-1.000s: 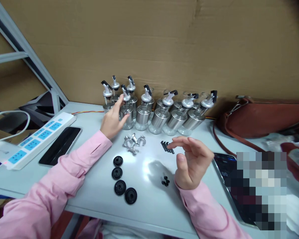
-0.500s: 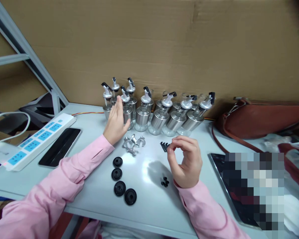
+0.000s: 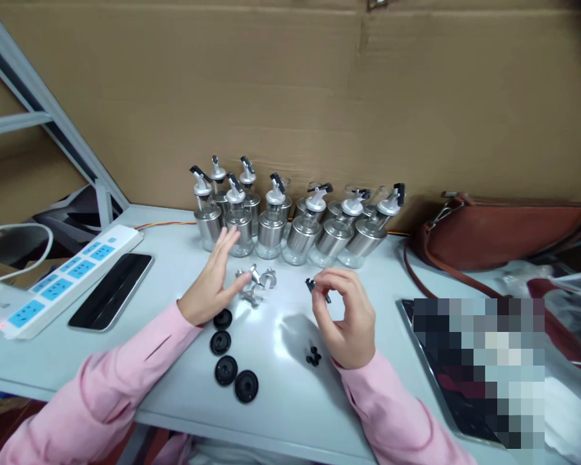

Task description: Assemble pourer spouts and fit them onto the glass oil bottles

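My left hand (image 3: 214, 284) is open and holds nothing. Its fingers stretch toward the front of the bottles, and its thumb overlaps the silver pourer tops (image 3: 254, 284) from my viewpoint. My right hand (image 3: 346, 316) is closed, thumb and forefinger pinched at the small black levers (image 3: 310, 284). The hand covers most of the levers, and whether one is between the fingertips I cannot make out. Below and left of that hand lie small black plugs (image 3: 313, 356). Several round black caps (image 3: 226, 370) form a loose row beneath my left hand.
Glass bottles with steel sleeves (image 3: 305, 234) stand along the cardboard wall (image 3: 290, 97), the front ones with pourers. At left are a power strip (image 3: 72, 278) and a phone (image 3: 111, 292). A brown bag (image 3: 503, 232) and a partly pixelated dark tablet (image 3: 440, 361) occupy the right.
My left hand has drawn back from the bottles toward me, down beside the silver tops. My right hand keeps its pinch at the black levers. The view has shifted slightly.
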Tool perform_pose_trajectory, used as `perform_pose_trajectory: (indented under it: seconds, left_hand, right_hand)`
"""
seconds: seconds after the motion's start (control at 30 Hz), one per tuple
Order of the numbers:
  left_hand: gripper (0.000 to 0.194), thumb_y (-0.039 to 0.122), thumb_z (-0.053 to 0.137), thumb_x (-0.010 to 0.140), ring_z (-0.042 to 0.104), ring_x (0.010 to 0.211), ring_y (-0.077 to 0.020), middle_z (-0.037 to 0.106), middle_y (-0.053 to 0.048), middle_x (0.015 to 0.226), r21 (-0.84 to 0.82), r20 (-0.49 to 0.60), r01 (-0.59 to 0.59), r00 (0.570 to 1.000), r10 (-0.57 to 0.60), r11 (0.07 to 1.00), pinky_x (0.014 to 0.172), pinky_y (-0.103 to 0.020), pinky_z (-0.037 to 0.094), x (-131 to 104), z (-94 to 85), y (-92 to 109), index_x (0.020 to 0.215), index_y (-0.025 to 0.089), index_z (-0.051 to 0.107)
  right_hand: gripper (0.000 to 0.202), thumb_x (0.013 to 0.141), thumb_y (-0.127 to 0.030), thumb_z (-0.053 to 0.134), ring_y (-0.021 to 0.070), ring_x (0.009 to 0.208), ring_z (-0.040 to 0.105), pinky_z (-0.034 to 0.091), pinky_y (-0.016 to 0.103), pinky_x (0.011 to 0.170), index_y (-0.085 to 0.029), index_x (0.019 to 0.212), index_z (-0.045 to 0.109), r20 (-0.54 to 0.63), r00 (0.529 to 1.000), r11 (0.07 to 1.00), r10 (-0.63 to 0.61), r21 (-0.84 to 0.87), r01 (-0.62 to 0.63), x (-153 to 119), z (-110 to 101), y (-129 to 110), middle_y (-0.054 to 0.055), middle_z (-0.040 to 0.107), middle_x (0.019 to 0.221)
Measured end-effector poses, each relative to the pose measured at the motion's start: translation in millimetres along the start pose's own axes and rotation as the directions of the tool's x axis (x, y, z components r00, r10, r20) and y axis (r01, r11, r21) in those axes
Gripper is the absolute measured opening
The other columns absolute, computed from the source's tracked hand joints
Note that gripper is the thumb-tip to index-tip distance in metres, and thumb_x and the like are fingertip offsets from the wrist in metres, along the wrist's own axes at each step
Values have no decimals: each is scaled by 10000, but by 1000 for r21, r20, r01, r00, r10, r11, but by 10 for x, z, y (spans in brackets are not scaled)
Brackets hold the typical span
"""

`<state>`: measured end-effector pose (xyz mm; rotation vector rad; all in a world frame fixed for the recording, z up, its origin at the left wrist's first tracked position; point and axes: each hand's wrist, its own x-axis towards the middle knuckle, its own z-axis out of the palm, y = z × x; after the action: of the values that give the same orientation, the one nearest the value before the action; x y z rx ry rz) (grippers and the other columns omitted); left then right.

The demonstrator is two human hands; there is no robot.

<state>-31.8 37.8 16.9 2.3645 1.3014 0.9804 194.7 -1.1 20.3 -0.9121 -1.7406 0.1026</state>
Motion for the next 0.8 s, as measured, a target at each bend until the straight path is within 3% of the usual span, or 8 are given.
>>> perform_pose_trajectory:
  seconds: [0.1, 0.17, 0.27, 0.37, 0.5, 0.6, 0.7, 0.8]
  left_hand:
    - [633, 395, 501, 862, -16, 1388, -299, 103, -96, 1507, -13, 298, -31, 954, 33, 999, 1098, -550, 156, -139, -1, -76, 1393, 236, 197]
    - [696, 396, 529, 844, 0, 1388, -304, 75, -120, 1507, -11, 362, 16, 932, -11, 1000, 1099, -544, 168, -162, 41, -128, 1404, 216, 158]
    - [756, 383, 561, 822, 86, 1387, -290, 106, -151, 1497, -50, 387, 76, 921, -51, 996, 1112, -506, 187, -124, 148, -155, 1409, 188, 126]
    - [697, 355, 570, 813, 145, 1381, -277, 171, -150, 1483, -95, 406, 90, 913, -44, 991, 1118, -488, 195, -63, 246, -113, 1385, 180, 214]
    - [572, 291, 575, 800, 221, 1364, -260, 317, -127, 1431, -183, 407, 63, 913, 18, 981, 1112, -481, 223, -15, 322, -49, 1320, 190, 358]
    - [606, 277, 624, 758, 301, 1332, -255, 395, -126, 1384, -257, 407, 54, 912, 57, 965, 1099, -468, 260, -13, 341, -36, 1308, 194, 382]
    - [628, 275, 655, 730, 324, 1320, -271, 399, -140, 1382, -271, 424, 91, 905, 35, 958, 1077, -483, 287, -26, 340, -35, 1298, 197, 400]
    - [616, 261, 651, 734, 331, 1315, -277, 385, -151, 1389, -258, 425, 109, 905, 11, 960, 1068, -485, 300, -42, 337, -33, 1295, 189, 409]
  right_hand:
    - [283, 780, -5, 469, 151, 695, 522, 455, 295, 599, -204, 979, 503, 76, 997, 999, -15, 34, 12, -17, 8, 5, 41, 542, 814]
    - [265, 790, -14, 462, 143, 673, 524, 458, 293, 605, -206, 967, 505, 113, 993, 999, -13, 32, 10, -25, 17, 14, 37, 553, 808]
    - [238, 797, -33, 460, 146, 676, 539, 461, 287, 605, -205, 953, 513, 137, 991, 1000, 1, 12, -2, -32, 25, 32, 37, 571, 797]
    - [205, 802, -49, 461, 149, 650, 545, 457, 289, 598, -197, 924, 531, 147, 989, 1000, -1, -8, 2, -41, 25, 47, 31, 583, 748]
    - [162, 813, -74, 460, 151, 604, 541, 443, 287, 576, -196, 864, 552, 178, 984, 999, -7, -49, 16, -46, 28, 54, 21, 582, 680]
    - [148, 811, -89, 465, 158, 614, 555, 447, 294, 596, -197, 834, 565, 244, 970, 994, 17, -108, 9, -40, 40, 72, 21, 590, 670]
    - [149, 798, -100, 478, 188, 708, 590, 473, 321, 658, -194, 860, 576, 308, 946, 983, 102, -178, -48, -41, 54, 120, 43, 616, 744]
    - [207, 791, -122, 499, 226, 860, 607, 503, 359, 734, -177, 971, 583, 336, 923, 965, 189, -236, -112, -63, 68, 183, 101, 616, 952]
